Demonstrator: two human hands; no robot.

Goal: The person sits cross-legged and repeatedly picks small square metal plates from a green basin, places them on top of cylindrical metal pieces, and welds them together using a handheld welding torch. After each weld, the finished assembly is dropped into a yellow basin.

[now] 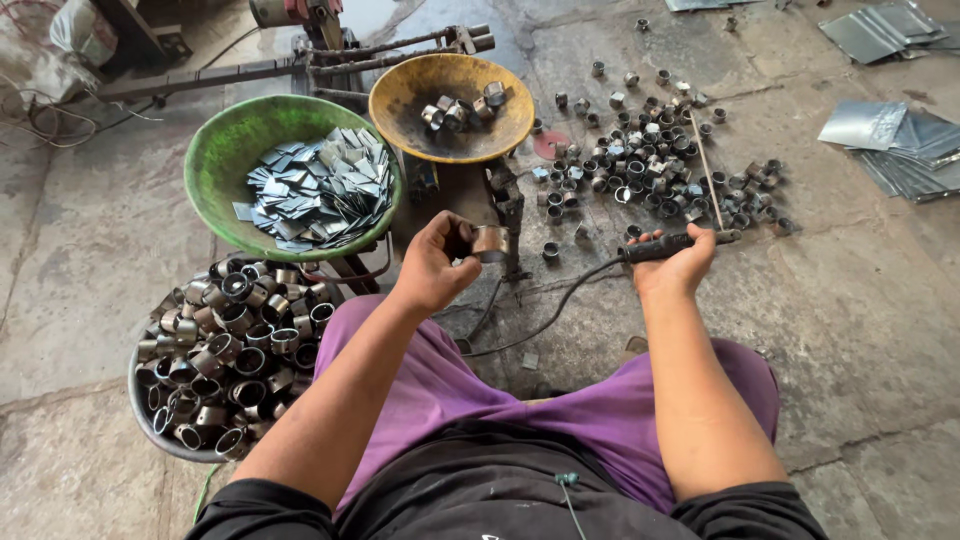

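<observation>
Your left hand (pixel 432 268) is pinching a small metal ring (pixel 489 243) between thumb and fingers, held up over the floor (pixel 860 330) just below the yellow bowl (pixel 400 95). Your right hand (pixel 675 265) is wrapped tight around a black-handled tool (pixel 668 244), near the scattered rings (pixel 650 150).

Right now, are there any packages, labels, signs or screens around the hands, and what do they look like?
None in view: no package, label, sign or screen.
Only open containers: green bowl of flat metal pieces, yellow bowl with a few rings, grey basin heaped with rings.
Left hand holds a metal ring; right hand grips a black-handled tool.
</observation>
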